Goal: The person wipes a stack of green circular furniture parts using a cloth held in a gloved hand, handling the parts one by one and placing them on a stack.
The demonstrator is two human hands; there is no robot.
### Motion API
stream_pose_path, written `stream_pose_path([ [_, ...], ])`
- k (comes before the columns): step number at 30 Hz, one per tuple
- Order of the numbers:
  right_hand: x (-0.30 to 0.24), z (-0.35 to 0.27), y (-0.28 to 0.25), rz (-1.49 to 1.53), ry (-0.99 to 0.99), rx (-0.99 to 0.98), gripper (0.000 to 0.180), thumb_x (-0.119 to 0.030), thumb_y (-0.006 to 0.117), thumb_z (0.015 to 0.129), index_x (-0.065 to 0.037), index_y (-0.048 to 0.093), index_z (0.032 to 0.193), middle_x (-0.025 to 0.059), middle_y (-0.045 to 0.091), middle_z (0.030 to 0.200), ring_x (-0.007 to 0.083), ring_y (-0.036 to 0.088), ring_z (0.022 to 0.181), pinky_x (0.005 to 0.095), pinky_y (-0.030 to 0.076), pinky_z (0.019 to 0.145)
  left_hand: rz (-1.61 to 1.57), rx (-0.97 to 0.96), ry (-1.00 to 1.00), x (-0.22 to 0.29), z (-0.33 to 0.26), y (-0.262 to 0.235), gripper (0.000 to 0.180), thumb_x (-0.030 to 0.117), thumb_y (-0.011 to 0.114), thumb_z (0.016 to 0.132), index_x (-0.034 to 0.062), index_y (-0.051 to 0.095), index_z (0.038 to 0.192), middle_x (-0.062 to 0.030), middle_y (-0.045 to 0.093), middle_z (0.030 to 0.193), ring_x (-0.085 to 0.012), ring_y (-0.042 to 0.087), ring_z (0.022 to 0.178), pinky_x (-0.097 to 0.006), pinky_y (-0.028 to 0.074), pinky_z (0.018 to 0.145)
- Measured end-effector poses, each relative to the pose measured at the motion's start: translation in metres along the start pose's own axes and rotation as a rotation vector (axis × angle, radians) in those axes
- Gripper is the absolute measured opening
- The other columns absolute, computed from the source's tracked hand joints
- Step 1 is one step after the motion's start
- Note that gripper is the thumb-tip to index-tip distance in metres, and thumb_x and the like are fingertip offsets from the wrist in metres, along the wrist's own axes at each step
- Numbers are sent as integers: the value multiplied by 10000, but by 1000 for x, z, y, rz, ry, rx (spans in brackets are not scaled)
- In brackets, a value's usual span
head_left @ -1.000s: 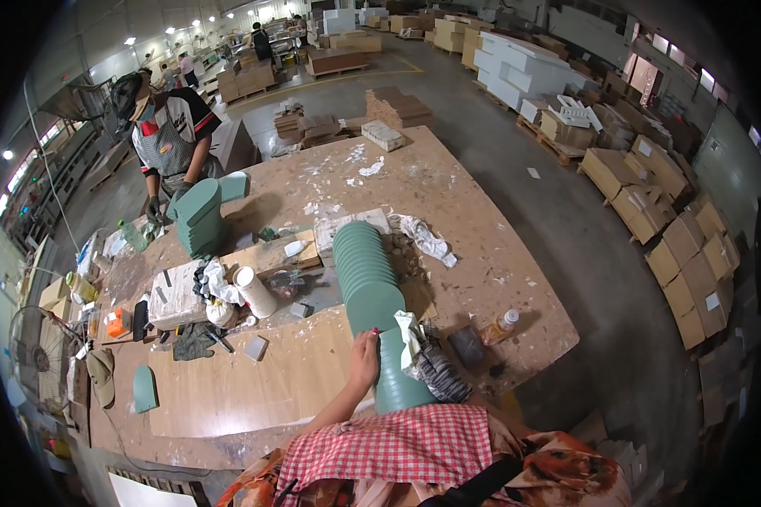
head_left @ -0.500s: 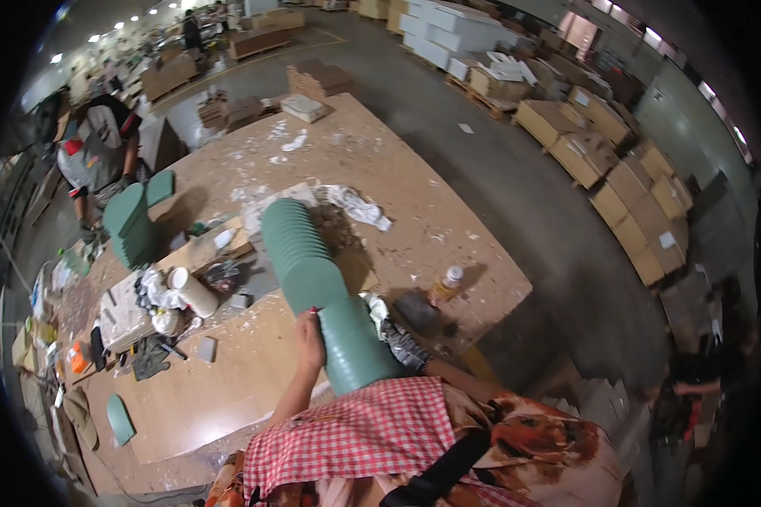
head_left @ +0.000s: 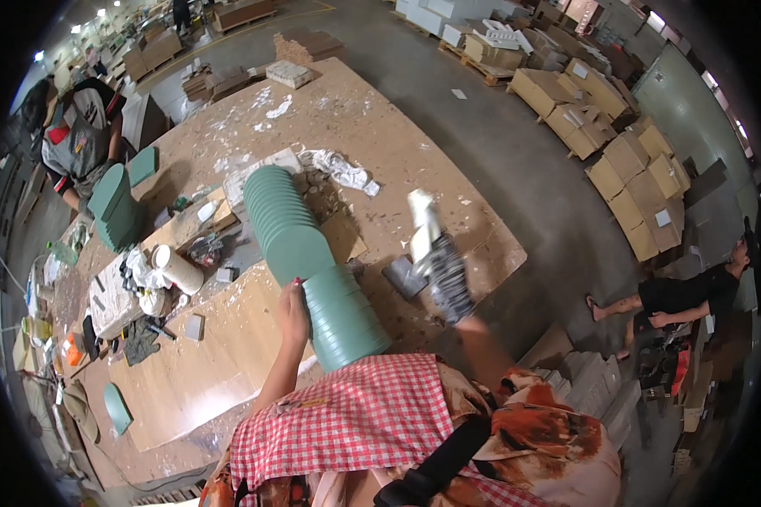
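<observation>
– Moved: my right hand (head_left: 446,275), away from the green boards (head_left: 345,314), over the table (head_left: 486,232).
– Grip?
– Right: blurred, I cannot tell. My left hand (head_left: 293,313): half-curled against the stacked boards' left edge, firmness unclear.

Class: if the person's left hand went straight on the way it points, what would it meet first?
Probably the far green stack, whose near end lies just beyond the left hand, at the near green stack's edge. Exact depth is unclear.
</observation>
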State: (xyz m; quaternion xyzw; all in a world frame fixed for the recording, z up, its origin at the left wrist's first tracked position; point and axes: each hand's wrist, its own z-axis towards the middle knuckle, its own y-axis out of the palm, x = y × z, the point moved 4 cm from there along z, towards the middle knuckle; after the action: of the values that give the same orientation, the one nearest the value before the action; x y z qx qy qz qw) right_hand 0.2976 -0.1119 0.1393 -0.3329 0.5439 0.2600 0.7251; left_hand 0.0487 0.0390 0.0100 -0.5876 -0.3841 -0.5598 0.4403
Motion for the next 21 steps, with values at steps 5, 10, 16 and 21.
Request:
stream_pose_path([
  [5, 73, 45, -42, 53, -106, 125, 499, -103, 374, 986, -63, 209, 1455, 86, 365, 1426, 150, 435, 1217, 255, 358, 1015, -1, -23, 46, -7, 4, 3, 389, 257, 342, 990, -45, 587, 970, -131, 578, 930, -212, 533, 889, -303, 394, 854],
  [10, 115, 49, -36, -4, -100, -52, 474, -127, 365, 983, -42, 248, 1435, 89, 336, 1450, 163, 385, 1263, 277, 308, 1053, -5, -82, 41, 4, 5, 8, 366, 244, 346, 987, -34, 582, 949, -129, 555, 884, -222, 523, 846, -306, 395, 816],
  [16, 92, 52, -25, 460, 207, 123, 436, -264, 399, 973, -33, 404, 1343, 77, 513, 1250, 175, 492, 1103, 279, 379, 974, 92, -100, 46, 12, 9, -5, 321, 204, 379, 961, -37, 590, 930, -135, 543, 864, -242, 521, 859, -299, 392, 815],
  [21, 67, 43, -24, -886, -287, 98, 374, -156, 413, 949, -13, 453, 1292, 151, 557, 1177, 255, 539, 1055, 308, 415, 939, 149, -181, 81, 16, 12, -8, 314, 177, 372, 963, -53, 575, 899, -119, 563, 917, -212, 524, 898, -288, 385, 855],
])
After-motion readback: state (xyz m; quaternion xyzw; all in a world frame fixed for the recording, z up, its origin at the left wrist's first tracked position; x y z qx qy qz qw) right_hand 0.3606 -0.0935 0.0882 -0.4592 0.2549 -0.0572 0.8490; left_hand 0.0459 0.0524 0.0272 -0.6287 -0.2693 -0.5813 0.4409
